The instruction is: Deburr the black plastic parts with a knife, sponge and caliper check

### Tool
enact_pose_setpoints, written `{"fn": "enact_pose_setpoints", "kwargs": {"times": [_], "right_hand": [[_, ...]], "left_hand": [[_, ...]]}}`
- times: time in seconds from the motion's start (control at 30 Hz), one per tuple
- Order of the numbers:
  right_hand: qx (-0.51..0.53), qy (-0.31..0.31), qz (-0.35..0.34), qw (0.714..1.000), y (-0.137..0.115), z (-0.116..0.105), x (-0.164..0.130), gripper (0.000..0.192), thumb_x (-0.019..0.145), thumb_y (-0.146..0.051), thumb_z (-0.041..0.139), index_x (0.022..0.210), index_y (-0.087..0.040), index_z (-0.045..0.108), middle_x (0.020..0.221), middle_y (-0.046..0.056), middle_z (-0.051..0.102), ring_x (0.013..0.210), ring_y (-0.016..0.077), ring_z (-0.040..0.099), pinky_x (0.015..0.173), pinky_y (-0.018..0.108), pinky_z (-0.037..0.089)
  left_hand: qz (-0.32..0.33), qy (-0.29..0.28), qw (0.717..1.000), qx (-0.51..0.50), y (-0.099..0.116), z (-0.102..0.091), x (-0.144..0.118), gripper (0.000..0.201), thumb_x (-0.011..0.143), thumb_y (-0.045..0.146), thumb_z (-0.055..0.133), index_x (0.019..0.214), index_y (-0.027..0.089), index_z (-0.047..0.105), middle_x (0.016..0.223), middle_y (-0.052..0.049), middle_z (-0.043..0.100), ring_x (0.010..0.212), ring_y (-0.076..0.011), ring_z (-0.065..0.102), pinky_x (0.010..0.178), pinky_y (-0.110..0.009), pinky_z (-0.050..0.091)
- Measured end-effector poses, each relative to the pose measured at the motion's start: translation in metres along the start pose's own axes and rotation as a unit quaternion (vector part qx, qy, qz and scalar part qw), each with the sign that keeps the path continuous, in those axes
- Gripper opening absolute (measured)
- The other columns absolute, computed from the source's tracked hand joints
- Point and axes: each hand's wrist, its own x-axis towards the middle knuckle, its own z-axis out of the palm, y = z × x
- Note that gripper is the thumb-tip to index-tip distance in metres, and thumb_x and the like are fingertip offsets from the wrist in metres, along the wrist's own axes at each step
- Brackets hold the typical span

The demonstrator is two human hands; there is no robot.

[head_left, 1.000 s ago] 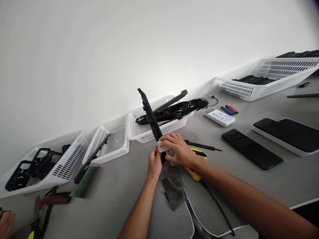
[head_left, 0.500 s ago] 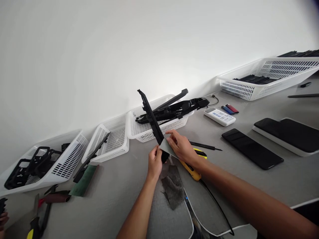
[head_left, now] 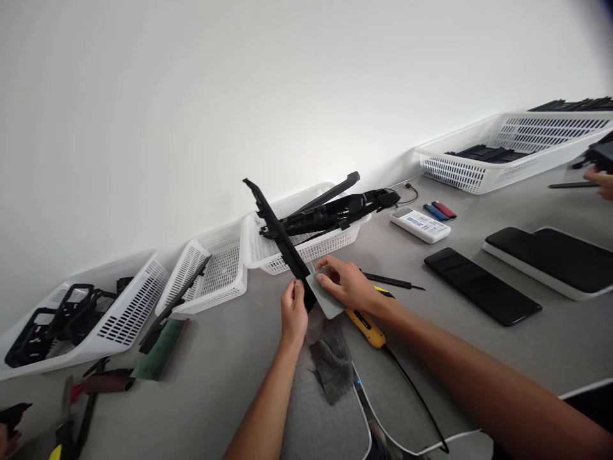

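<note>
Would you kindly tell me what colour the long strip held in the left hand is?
The long strip is black, seen clearly in the head view.

Strip (head_left: 280, 239) before basket (head_left: 268, 255), perhaps touching

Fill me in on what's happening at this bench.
A person at a grey table holds a long black plastic strip tilted up in the left hand, gripping its lower end. The right hand presses a small grey sheet against that strip. A yellow utility knife and a dark scrap lie just below the hands. White baskets along the wall hold more black parts. Another person's hand shows at the far right edge.
</note>
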Motion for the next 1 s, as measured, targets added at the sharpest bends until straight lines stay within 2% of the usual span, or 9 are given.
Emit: {"fn": "enact_pose_setpoints", "kwargs": {"times": [0.07,0.2,0.27,0.43,0.63,0.7,0.87,0.93,1.0], "right_hand": [[0.015,0.005,-0.009,1.0,-0.001,-0.0045,0.0012,0.016,0.101,-0.035,0.057,0.109,-0.023,0.062,0.067,-0.007,0.049,0.06,0.0159,0.05,0.062,0.029,0.036],[0.035,0.047,-0.006,0.998,-0.0035,-0.0091,0.0025,0.026,0.106,-0.041,0.052,0.119,-0.022,0.064,0.074,-0.004,0.051,0.064,0.0159,0.05,0.062,0.028,0.037],[0.036,0.037,-0.006,0.999,-0.0037,-0.0087,0.0025,0.028,0.107,-0.043,0.051,0.12,-0.022,0.064,0.075,-0.003,0.052,0.064,0.0158,0.05,0.062,0.028,0.037],[0.049,-0.024,-0.016,0.998,-0.0015,-0.0066,0.0025,0.032,0.107,-0.048,0.051,0.12,-0.022,0.065,0.074,-0.003,0.055,0.064,0.0158,0.05,0.064,0.027,0.037],[0.046,0.037,0.013,0.998,-0.002,-0.0061,0.0014,0.033,0.108,-0.046,0.049,0.124,-0.022,0.065,0.075,-0.002,0.058,0.067,0.0176,0.053,0.066,0.028,0.038],[0.047,0.032,0.015,0.998,-0.0025,-0.0051,0.0011,0.033,0.108,-0.046,0.048,0.123,-0.021,0.065,0.075,-0.002,0.057,0.067,0.0173,0.053,0.066,0.028,0.038],[0.04,-0.011,-0.008,0.999,-0.0024,-0.0038,0.0011,0.031,0.107,-0.044,0.051,0.123,-0.022,0.065,0.078,-0.002,0.058,0.068,0.0162,0.053,0.067,0.028,0.039],[0.036,0.002,-0.006,0.999,-0.0028,-0.0039,0.0005,0.03,0.107,-0.044,0.051,0.123,-0.022,0.065,0.079,-0.002,0.058,0.068,0.0162,0.054,0.068,0.028,0.039],[0.035,0.027,0.003,0.999,-0.0036,-0.0038,-0.0007,0.032,0.108,-0.045,0.049,0.124,-0.022,0.065,0.08,-0.002,0.058,0.068,0.0164,0.054,0.067,0.028,0.039]], "left_hand": [[-0.003,-0.021,1.0,0.008,0.0003,-0.0001,-0.0001,0.057,0.088,0.076,0.068,0.08,0.02,0.061,0.065,0.003,0.054,0.056,-0.0125,0.049,0.051,-0.023,0.042],[-0.02,-0.115,0.992,0.04,-0.001,0.0005,-0.0015,0.058,0.09,0.077,0.065,0.078,0.021,0.058,0.06,0.005,0.049,0.049,-0.0128,0.049,0.044,-0.023,0.041],[-0.021,-0.128,0.991,0.038,-0.0035,0.0005,-0.0013,0.057,0.09,0.076,0.065,0.079,0.02,0.059,0.06,0.005,0.048,0.049,-0.0128,0.048,0.043,-0.024,0.041],[-0.015,-0.09,0.996,-0.006,-0.0078,0.0001,0.0004,0.055,0.093,0.074,0.063,0.086,0.02,0.062,0.061,0.005,0.052,0.048,-0.0121,0.048,0.045,-0.025,0.043],[-0.002,-0.119,0.992,0.038,-0.0041,0.0014,-0.0021,0.055,0.093,0.074,0.063,0.08,0.021,0.059,0.059,0.005,0.05,0.047,-0.0122,0.049,0.043,-0.024,0.041],[-0.001,-0.108,0.994,0.026,-0.0047,0.0012,-0.0018,0.056,0.094,0.074,0.062,0.078,0.021,0.057,0.058,0.005,0.05,0.046,-0.0121,0.049,0.044,-0.024,0.041],[0.013,-0.037,0.999,-0.005,-0.0043,-0.0002,0.002,0.055,0.096,0.074,0.059,0.079,0.022,0.056,0.052,0.005,0.055,0.044,-0.013,0.051,0.048,-0.024,0.042],[0.017,-0.04,0.999,0.007,-0.002,0.0004,0.0018,0.056,0.097,0.075,0.057,0.078,0.023,0.056,0.05,0.005,0.055,0.044,-0.0133,0.052,0.049,-0.024,0.043],[0.012,-0.067,0.997,0.033,0.0004,0.0017,-0.0002,0.057,0.096,0.076,0.057,0.078,0.022,0.057,0.05,0.005,0.055,0.042,-0.0134,0.051,0.048,-0.025,0.042]]}}
